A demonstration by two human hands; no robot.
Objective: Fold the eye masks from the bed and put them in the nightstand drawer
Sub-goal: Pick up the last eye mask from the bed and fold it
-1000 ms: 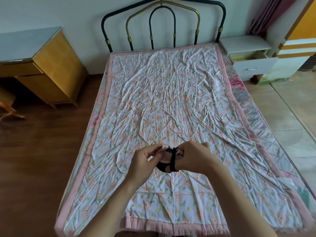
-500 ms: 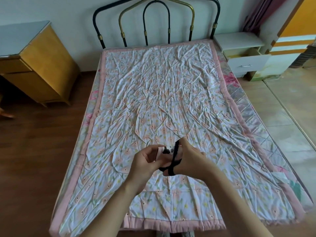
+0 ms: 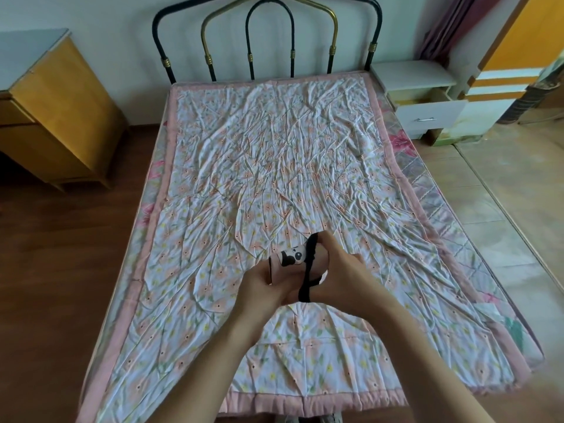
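Observation:
A pink eye mask [image 3: 290, 257] with a panda print is rolled up between both hands, above the near middle of the bed [image 3: 274, 166]. My left hand [image 3: 262, 282] grips the roll from below. My right hand [image 3: 338, 270] holds its right end, and the black elastic strap [image 3: 308, 273] loops around the roll and hangs down between my hands. The white nightstand [image 3: 412, 76] stands at the bed's far right corner, and its drawer [image 3: 430, 116] is pulled open. I see no other eye mask on the bed.
A crumpled floral quilt with a pink border covers the bed, under a black and gold metal headboard [image 3: 268, 35]. A wooden desk [image 3: 52, 111] stands at the far left on dark wood floor. Beige tiles run along the bed's right side.
The panda print on the mask now faces up and shows more fully. The black strap has been drawn further over the roll. The camera has shifted a little toward the bed.

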